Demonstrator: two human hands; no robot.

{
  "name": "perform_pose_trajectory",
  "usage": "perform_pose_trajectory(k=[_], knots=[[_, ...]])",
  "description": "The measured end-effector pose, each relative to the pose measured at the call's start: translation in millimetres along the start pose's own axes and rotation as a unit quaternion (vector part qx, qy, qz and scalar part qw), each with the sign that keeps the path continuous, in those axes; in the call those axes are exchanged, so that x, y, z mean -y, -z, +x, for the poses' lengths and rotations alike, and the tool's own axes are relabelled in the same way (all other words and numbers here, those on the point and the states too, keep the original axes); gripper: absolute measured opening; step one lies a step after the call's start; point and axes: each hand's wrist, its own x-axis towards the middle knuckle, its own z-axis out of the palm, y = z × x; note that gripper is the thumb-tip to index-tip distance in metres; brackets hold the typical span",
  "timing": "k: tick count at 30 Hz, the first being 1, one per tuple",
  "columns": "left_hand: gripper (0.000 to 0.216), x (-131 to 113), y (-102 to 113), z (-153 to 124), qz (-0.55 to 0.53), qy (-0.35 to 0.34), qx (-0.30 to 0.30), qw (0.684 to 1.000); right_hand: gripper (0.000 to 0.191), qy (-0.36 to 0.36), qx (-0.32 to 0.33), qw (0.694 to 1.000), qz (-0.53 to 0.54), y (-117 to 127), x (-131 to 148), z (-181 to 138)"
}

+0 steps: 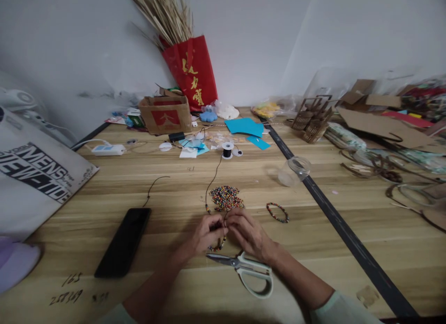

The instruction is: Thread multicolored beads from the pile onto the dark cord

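Your left hand (206,234) and right hand (250,234) look pinched shut on a thin black cord (225,219), running roughly up-down at lower centre; the curved strand of small multicoloured beads (219,247) hangs just below, nearer your left fingers.

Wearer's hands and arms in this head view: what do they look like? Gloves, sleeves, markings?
Left hand and right hand: both ungloved. Forearms bare, with no watch or band visible at either wrist. Left sleeve and right sleeve: pale green, plain where visible. No cables or markings that I can make out.
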Motion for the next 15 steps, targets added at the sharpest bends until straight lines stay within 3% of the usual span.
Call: perform_pose_trajectory(k=[6, 15], knots=[[0.035, -11.1, 3.3, 1.1, -0.077, 0.04, -0.002, 0.996, 0.019, -0.004, 0.021, 1.0, 0.022, -2.3, -5.6, -0.9], [0.033, -5.1, 1.9, 1.8, -0.049, 0.02, -0.011, 0.999, 0.014, -0.029, 0.037, 0.999, 0.011, -4.0, -5.2, -0.8]])
